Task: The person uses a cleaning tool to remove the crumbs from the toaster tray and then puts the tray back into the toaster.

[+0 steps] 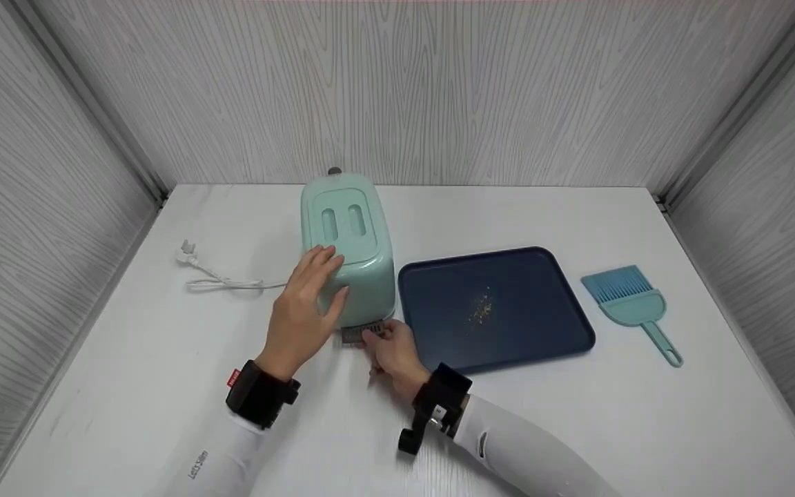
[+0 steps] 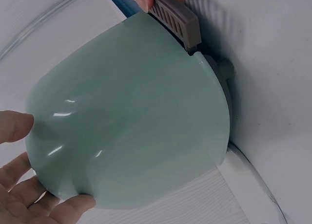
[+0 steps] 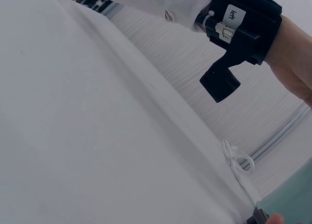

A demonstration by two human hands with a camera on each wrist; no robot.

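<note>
A mint-green toaster (image 1: pixel 368 293) with two slots in its top stands left of the table's middle. My left hand (image 1: pixel 299 314) rests on its near upper corner with fingers fairly straight; in the left wrist view the fingertips (image 2: pixel 80 200) touch the shell. At the toaster's base, a grey slotted crumb tray (image 2: pixel 175 18) sticks out slightly from the near end. My right hand (image 1: pixel 395 352) pinches this tray between thumb and fingers. Only a fingertip of that hand shows at the bottom of the right wrist view, beside the tray's dark edge (image 3: pixel 261 215).
To the right lies a dark blue serving tray (image 1: pixel 439 297) with crumbs (image 1: pixel 482 308) on it. Beyond it is a teal hand brush (image 1: pixel 635 304) with a dustpan-like body. A white power cord (image 1: pixel 232 283) with a plug lies left of the toaster. Wood-grain walls (image 1: pixel 397 96) surround the table.
</note>
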